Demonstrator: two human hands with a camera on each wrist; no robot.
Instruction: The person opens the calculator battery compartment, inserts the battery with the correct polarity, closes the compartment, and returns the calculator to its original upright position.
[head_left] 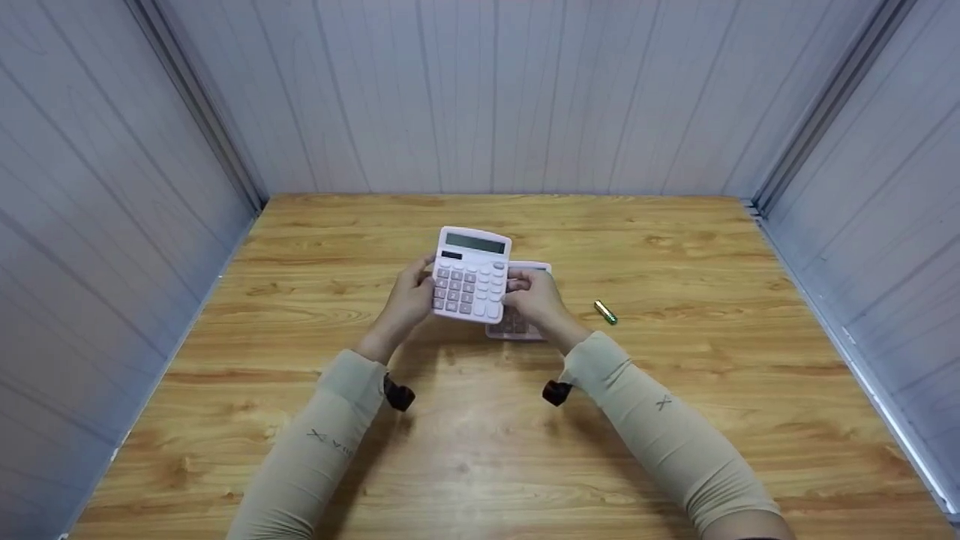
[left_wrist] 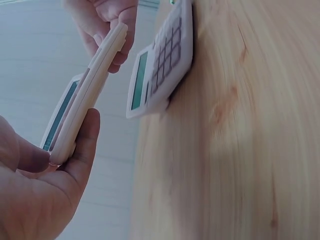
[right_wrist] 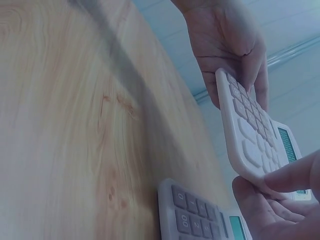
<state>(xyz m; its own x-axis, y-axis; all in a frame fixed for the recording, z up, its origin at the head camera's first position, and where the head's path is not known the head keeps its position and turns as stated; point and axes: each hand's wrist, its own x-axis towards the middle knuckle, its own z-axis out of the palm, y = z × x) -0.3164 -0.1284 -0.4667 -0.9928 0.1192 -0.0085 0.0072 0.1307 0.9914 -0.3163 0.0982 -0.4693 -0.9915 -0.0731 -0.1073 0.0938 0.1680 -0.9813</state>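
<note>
A pink calculator (head_left: 472,274) is held up above the table by both hands, its keys and screen facing the head camera. The left hand (head_left: 411,296) grips its left edge, thumb on the front side and fingers behind. On the opposite edge, the right hand (head_left: 536,298) pinches it between thumb and fingers. A second pink calculator (head_left: 517,331) lies on the table, partly covered by the held one and the right hand in the head view; the left wrist view shows its keys and screen (left_wrist: 140,80). Between the two calculators there is a gap (left_wrist: 160,65).
A small green and gold cylinder (head_left: 606,312) lies on the wooden table (head_left: 465,450) to the right of the right hand. Pale panelled walls (head_left: 480,97) stand behind the table and at both sides. A black device is on each wrist.
</note>
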